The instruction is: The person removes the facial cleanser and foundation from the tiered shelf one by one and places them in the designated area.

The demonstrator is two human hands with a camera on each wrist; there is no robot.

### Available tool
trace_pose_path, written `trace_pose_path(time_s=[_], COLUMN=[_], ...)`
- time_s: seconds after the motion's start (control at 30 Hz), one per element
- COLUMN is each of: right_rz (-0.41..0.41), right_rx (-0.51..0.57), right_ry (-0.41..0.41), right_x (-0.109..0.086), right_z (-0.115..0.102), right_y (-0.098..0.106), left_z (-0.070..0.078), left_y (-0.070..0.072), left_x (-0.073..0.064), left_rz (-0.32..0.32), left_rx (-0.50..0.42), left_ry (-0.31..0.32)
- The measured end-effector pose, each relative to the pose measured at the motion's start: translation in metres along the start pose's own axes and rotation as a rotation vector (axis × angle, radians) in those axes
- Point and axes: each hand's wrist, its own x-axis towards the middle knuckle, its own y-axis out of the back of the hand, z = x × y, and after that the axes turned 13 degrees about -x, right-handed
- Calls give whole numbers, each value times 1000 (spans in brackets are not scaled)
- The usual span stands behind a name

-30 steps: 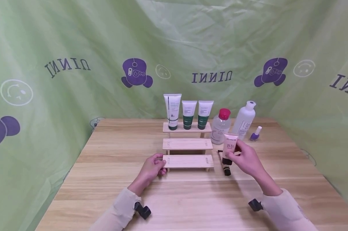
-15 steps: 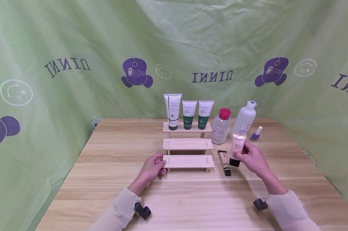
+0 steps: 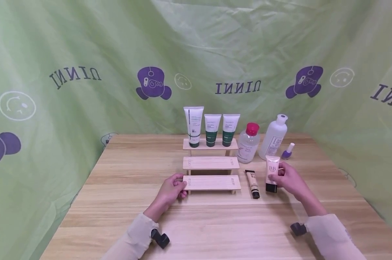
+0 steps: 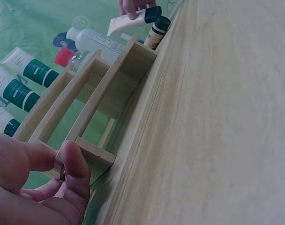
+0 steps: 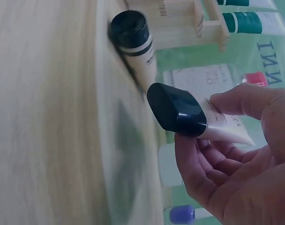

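Gripping a pink tube (image 3: 272, 169) between thumb and fingers of the right hand (image 3: 290, 181), with its black cap (image 3: 271, 188) down, between the middle and right edge of the table (image 3: 215, 227); pinching, at its left end with the left hand (image 3: 170, 189), the bottom step (image 3: 212, 183) of a wooden stand (image 3: 211, 163) bearing three white-and-green tubes (image 3: 211, 135) upright on its top step (image 3: 234, 146), toward the table's far edge; just right of the stand, flat with cap end toward the table's near edge, a beige tube (image 3: 252, 183); from the stand toward the far right corner, a red-capped bottle (image 3: 247, 147), a white bottle (image 3: 274, 139) and purple nail polish (image 3: 286, 154).
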Motion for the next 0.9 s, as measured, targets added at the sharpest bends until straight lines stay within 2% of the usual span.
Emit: trace_pose_path(time_s=[0.2, 0.43, 0.7, 0.9], right_rz=[1, -16, -61, -58], right_rx=[-89, -220, -244, -259], right_ry=[-49, -67, -81, -75], right_x=[1, 4, 5, 4], right_z=[8, 12, 11, 13], right_y=[-3, 0, 3, 0], left_z=[0, 1, 1, 0], left_y=[1, 0, 0, 0], left_x=[0, 0, 1, -1], left_rz=[-2, 0, 8, -1], left_rx=[-3, -4, -16, -22], left_ry=[3, 3, 7, 4])
